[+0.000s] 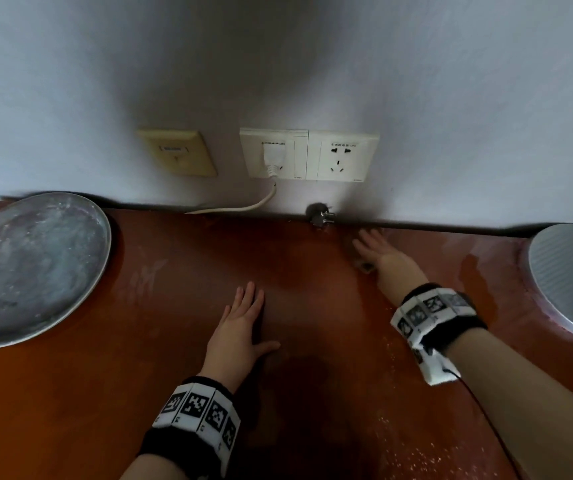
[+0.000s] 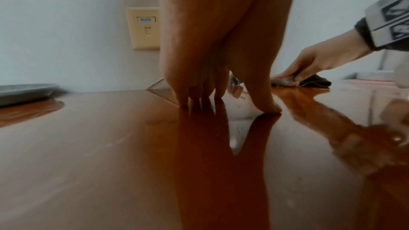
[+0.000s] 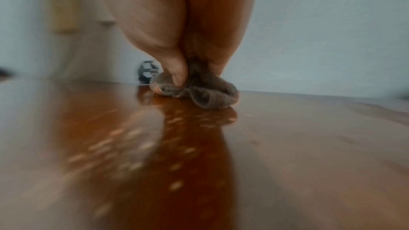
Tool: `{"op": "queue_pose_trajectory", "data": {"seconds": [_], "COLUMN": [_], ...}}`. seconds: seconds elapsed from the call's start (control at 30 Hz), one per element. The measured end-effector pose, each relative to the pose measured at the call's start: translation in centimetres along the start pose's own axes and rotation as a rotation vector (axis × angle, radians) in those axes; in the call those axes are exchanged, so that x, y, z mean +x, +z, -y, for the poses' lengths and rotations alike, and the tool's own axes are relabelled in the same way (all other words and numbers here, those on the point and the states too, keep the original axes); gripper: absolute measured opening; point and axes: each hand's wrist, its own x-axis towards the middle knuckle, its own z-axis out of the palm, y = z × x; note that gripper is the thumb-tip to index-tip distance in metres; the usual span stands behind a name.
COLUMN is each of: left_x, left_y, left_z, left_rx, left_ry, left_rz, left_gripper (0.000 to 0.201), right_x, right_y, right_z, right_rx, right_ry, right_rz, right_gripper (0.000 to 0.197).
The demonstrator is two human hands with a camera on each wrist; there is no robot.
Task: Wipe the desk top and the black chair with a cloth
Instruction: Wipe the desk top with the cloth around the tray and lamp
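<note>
The glossy red-brown desk top (image 1: 174, 341) fills the lower part of the head view. My left hand (image 1: 240, 327) lies flat on it near the middle, fingers straight, holding nothing; the left wrist view shows its fingertips (image 2: 199, 99) touching the wood. My right hand (image 1: 378, 254) reaches to the back edge by the wall and presses a dark grey cloth (image 1: 364, 266) onto the desk. Its fingers are spread flat over the cloth (image 3: 210, 93), and the thumb (image 3: 177, 74) pinches a fold against the palm. No black chair is in view.
A round metal tray (image 1: 32, 268) sits at the left and a round grey base (image 1: 569, 278) at the right. On the wall are a beige data socket (image 1: 177, 152) and white power sockets (image 1: 309, 155) with a cable (image 1: 243, 207). A loose plug (image 1: 319, 216) lies left of the cloth. Water droplets (image 1: 416, 410) speckle the desk.
</note>
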Motion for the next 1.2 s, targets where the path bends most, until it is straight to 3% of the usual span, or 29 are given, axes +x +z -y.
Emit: {"op": "queue_pose_trajectory", "data": {"seconds": [0.07, 0.13, 0.33, 0.4, 0.47, 0.57, 0.67, 0.73, 0.87, 0.93, 1.03, 1.1, 1.2], "left_x": [-0.5, -0.9, -3.0, -4.1, -5.2, -7.0, -8.8, -9.8, -11.5, -12.2, -13.4, -13.9, -14.9], "left_y": [-0.2, -0.4, -0.3, 0.1, 0.4, 0.8, 1.7, 2.4, 3.8, 4.2, 4.5, 4.7, 5.2], "left_z": [-0.2, -0.5, -1.7, -2.1, -2.2, -1.7, -1.2, -1.0, -0.9, -0.7, -0.5, -0.6, -0.9], "left_rx": [0.018, 0.035, 0.093, 0.108, 0.113, 0.118, 0.126, 0.138, 0.162, 0.18, 0.195, 0.187, 0.159], "left_ry": [-0.011, -0.022, -0.011, 0.019, 0.041, 0.048, 0.041, 0.043, 0.062, 0.08, 0.104, 0.122, 0.168], "left_rz": [0.026, 0.05, 0.071, 0.074, 0.077, 0.07, 0.101, 0.138, 0.181, 0.176, 0.175, 0.154, 0.104], "left_gripper": [0.09, 0.088, 0.083, 0.083, 0.083, 0.083, 0.083, 0.085, 0.087, 0.086, 0.085, 0.085, 0.082], "right_x": [0.0, -0.6, -8.1, -10.2, -10.1, -8.9, -10.0, -12.0, -18.3, -20.8, -21.1, -20.2, -19.8], "right_y": [-0.4, 0.1, 5.3, 6.1, 5.6, 4.5, 5.0, 6.2, 9.9, 11.5, 11.1, 9.7, 9.8], "right_z": [-1.5, -0.5, 7.6, 7.9, 5.8, 1.9, 2.8, 5.4, 10.9, 11.8, 10.9, 10.0, 10.1], "right_rx": [0.034, 0.053, 0.072, 0.089, 0.12, 0.118, 0.098, 0.139, 0.174, 0.13, 0.137, 0.165, 0.151], "right_ry": [0.188, 0.219, -0.218, -0.282, -0.211, 0.054, 0.162, 0.069, -0.325, -0.431, -0.335, -0.194, -0.032], "right_rz": [-0.071, -0.091, 0.039, 0.058, 0.057, -0.027, -0.09, -0.089, 0.071, 0.094, 0.018, 0.036, -0.06], "right_gripper": [0.075, 0.076, 0.072, 0.074, 0.073, 0.076, 0.075, 0.077, 0.073, 0.075, 0.075, 0.072, 0.069]}}
